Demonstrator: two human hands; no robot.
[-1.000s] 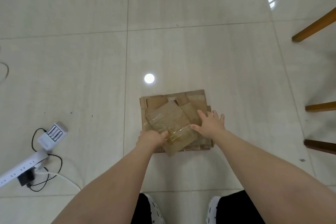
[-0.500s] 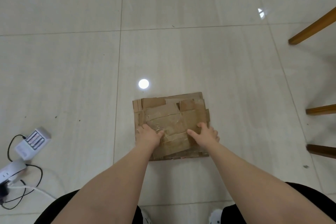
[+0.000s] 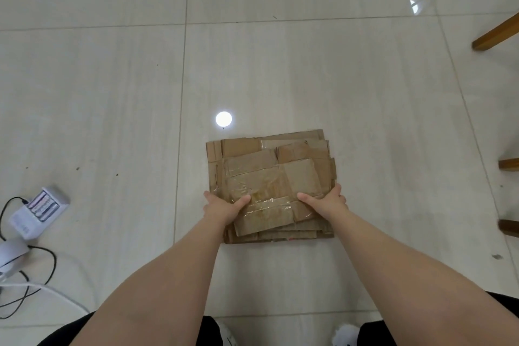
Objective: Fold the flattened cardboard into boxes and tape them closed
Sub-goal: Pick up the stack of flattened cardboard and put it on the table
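down on the tiled floor [image 3: 112, 93] lies a stack of flattened cardboard [image 3: 297, 174], straight in front of the person. the top piece carries shiny clear tape [image 3: 252, 188]. the left hand [image 3: 222, 208] grips the left edge of the stack near its close end, thumb on top. the right hand [image 3: 327, 203] grips the right edge the same way. a white charger [image 3: 39, 212] with black cables [image 3: 42, 258] is far to the left, and wooden chair legs [image 3: 497, 32] stand at the right.

A home: tiled floor [image 3: 112, 93], chair legs [image 3: 495, 34] (wooden).
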